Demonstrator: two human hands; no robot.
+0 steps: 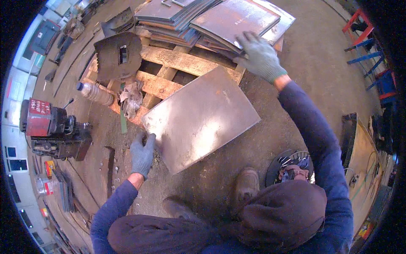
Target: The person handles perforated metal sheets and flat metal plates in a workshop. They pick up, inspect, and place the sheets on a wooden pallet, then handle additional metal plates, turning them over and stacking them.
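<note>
Knees bent over the floor; left hand gripped the plate at its lower corner against the pallet, right hand lay open-fingered on the stack atop it.

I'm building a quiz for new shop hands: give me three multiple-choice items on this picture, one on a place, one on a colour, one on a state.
1. Where is the plastic bottle?
A. left of the pallet
B. on the plate stack
C. beside the boots

2. What colour are the gloves?
A. orange
B. grey
C. white

3. How does the large metal plate sit?
A. flat on the stack
B. upright against a wall
C. leaning off the wooden pallet, gripped at its lower corner

Answers: 1 A, it lies by the pallet's left edge. 2 B, both hands show grey knit. 3 C, the left hand grips its corner; the right hand rests on the plate stack.
</note>
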